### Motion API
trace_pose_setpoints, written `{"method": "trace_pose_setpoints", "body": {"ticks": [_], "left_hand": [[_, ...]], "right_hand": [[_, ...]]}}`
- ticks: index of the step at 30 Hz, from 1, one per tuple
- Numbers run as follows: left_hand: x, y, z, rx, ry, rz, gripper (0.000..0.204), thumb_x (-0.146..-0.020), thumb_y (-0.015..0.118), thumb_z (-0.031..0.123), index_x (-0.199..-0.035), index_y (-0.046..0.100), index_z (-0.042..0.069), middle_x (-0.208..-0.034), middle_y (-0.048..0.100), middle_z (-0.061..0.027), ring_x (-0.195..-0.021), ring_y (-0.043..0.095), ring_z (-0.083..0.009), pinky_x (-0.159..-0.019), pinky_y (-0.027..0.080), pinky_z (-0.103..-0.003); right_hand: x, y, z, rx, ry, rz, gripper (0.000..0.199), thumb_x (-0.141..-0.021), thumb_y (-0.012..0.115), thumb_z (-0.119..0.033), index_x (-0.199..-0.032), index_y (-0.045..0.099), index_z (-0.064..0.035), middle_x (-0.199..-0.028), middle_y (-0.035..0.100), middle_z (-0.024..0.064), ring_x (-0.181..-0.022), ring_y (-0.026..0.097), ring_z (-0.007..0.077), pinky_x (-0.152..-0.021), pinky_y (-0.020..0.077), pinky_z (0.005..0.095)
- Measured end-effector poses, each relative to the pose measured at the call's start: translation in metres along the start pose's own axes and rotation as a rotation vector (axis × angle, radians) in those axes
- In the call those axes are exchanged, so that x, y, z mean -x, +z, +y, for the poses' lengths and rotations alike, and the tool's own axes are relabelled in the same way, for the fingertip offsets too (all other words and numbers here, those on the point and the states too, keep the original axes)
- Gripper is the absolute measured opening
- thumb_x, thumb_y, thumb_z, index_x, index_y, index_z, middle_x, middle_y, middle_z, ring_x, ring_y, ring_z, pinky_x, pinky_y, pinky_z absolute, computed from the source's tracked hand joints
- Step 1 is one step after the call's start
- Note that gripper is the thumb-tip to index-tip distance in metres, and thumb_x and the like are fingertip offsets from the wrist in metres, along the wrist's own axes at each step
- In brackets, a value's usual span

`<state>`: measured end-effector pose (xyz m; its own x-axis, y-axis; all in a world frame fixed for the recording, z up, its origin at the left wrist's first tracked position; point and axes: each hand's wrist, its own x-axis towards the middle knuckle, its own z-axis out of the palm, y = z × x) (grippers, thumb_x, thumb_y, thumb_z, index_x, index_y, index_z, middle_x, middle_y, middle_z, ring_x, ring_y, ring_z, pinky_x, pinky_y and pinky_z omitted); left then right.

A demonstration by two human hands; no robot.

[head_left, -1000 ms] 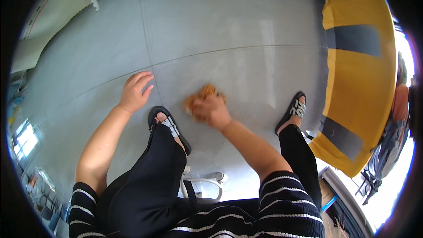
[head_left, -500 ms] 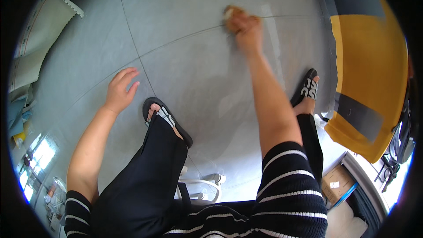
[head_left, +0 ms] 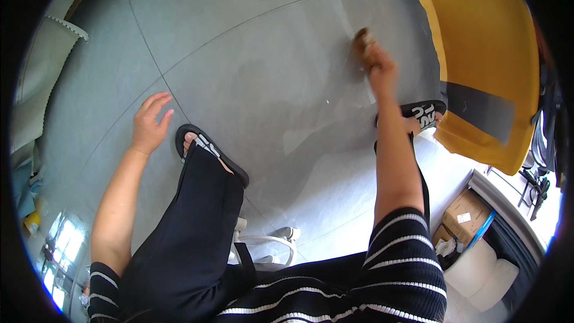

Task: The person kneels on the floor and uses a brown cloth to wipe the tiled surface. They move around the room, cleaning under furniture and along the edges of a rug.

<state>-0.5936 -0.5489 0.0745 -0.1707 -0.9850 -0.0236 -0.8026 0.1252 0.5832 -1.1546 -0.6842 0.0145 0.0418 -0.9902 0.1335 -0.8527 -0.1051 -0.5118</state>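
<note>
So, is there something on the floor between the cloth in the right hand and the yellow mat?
Nothing visible. The right hand presses a brown cloth on the grey floor, and the strip up to the yellow mat looks bare.

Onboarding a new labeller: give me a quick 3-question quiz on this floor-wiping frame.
1. True or false: the left hand rests flat on the grey tiled floor with fingers spread.
2. Multiple choice: what does the right hand grip? A) a brownish cloth or sponge B) a spray bottle C) a broom
3. Fill in: to the right of the outstretched arm lies a large ____-coloured sheet with a dark grey band.

Key: 1 true; 2 A; 3 yellow.
</note>
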Motion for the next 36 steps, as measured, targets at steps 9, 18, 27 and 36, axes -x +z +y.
{"method": "trace_pose_setpoints", "body": {"ticks": [9, 18, 27, 36], "left_hand": [[-0.011, 0.013, 0.015, 0.043, 0.009, 0.003, 0.027, -0.083, 0.068, 0.008, -0.11, 0.066, 0.005, -0.118, 0.065, -0.0116, -0.108, 0.062, -0.03, -0.09, 0.05, -0.036], [-0.02, 0.008, 0.03, 0.046, 0.088, 0.067, 0.028, -0.082, 0.069, 0.008, -0.11, 0.066, 0.005, -0.118, 0.065, -0.0115, -0.107, 0.063, -0.0298, -0.09, 0.051, -0.036], [-0.011, 0.018, 0.016, 0.063, -0.022, 0.021, 0.028, -0.082, 0.07, 0.01, -0.109, 0.067, 0.006, -0.117, 0.065, -0.0114, -0.107, 0.063, -0.0299, -0.09, 0.051, -0.036], [-0.044, 0.026, 0.037, 0.105, 0.057, -0.002, 0.029, -0.082, 0.07, 0.01, -0.11, 0.067, 0.007, -0.12, 0.064, -0.0094, -0.105, 0.064, -0.028, -0.087, 0.052, -0.035]], "right_hand": [[0.221, 0.084, -0.144, 0.129, -0.248, 0.113, 0.023, -0.077, 0.065, -0.011, -0.1, 0.071, -0.0129, -0.11, 0.063, 0.0105, -0.083, 0.059, 0.0292, -0.068, 0.0466, 0.0446], [0.118, 0.037, -0.065, -0.73, -0.099, 0.2, 0.02, -0.088, 0.05, 0.007, -0.091, 0.069, 0.0012, -0.094, 0.065, 0.0162, -0.098, 0.06, 0.0291, -0.084, 0.0488, 0.0354], [0.064, 0.098, -0.086, -0.021, 0.047, 0.258, 0.038, -0.071, 0.052, 0.001, -0.104, 0.07, -0.0092, -0.12, 0.064, 0.014, -0.116, 0.056, 0.0331, -0.105, 0.038, 0.0474], [0.159, 0.063, -0.149, -0.726, -0.059, -0.265, 0.036, -0.072, 0.052, 0.009, -0.094, 0.074, -0.0096, -0.114, 0.066, 0.0097, -0.109, 0.059, 0.0315, -0.093, 0.0483, 0.0386]]}}
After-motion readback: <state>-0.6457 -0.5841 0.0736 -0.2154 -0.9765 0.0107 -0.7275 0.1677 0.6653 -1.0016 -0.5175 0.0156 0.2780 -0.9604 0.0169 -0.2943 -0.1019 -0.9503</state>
